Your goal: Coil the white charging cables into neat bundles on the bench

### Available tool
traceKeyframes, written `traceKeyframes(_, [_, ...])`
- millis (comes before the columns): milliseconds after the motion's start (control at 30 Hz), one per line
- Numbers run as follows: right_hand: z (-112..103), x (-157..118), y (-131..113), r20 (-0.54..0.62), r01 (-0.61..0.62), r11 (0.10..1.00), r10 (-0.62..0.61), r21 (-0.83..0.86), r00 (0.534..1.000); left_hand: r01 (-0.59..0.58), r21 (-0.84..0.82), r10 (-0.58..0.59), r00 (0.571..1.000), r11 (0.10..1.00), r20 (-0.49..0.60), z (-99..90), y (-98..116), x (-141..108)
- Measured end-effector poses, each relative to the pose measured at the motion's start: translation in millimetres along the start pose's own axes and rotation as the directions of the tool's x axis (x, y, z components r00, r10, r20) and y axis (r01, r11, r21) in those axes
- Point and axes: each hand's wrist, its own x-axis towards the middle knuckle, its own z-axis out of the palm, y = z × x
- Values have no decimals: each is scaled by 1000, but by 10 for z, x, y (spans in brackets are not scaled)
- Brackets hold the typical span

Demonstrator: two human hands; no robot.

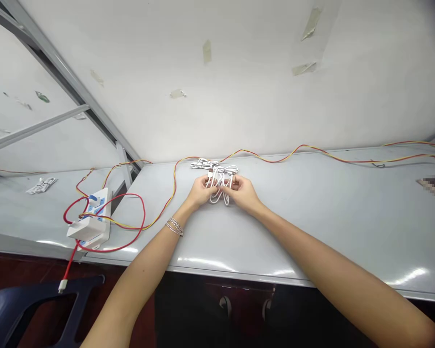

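I have a loosely coiled white cable [223, 192] between my 2 hands, well to the right of the power strip [108, 200], over the grey worktop [293, 208]. My left hand [199, 192] pinches the coil on the side nearer the power strip, close to what looks like a white plug [210, 177]; my right hand [244, 193] grips the loops on the side farther from it, thumb and fingers closed on the strands, though some fingertips are hidden. Farther off than the coil, also to the right of the power strip, lie 2 tied white bundles [203, 164], the nearer almost against my fingers; I can't tell whether it touches the held loops. A red and yellow wire [174, 179] runs from the power strip and on behind those bundles, and a red cable [144, 212] loops out just right of the power strip. I judge my cable to be light and bendy, with a smooth jacket whose strands could slide over each other and spring open if pinched too loosely. Best hold: the gathered middle of the loops, several strands together, with the stiffer plug end steadied by its housing, not the thin lead.
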Motion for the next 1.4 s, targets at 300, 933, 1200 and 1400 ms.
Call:
traceKeyframes(300, [18,3,-82,-5,-69,981,71,182,997,26,-37,-23,995,999,92,-13,-26,-5])
traceKeyframes(933, [-39,41,-77,-92,-18,1000,18,3,996,-10,-7,10,1000,1000,12,-49,-42,14])
traceKeyframes(1200, [-31,58,-77,-152,-25,999,20,-33,988,-13,-167,6,999,986,-44,-45,-16,23])
traceKeyframes(1400, [-38,52,-54,-115,-12,1000,12,0,993,28,-221,-42,998,975,-56,-45,-34,31])
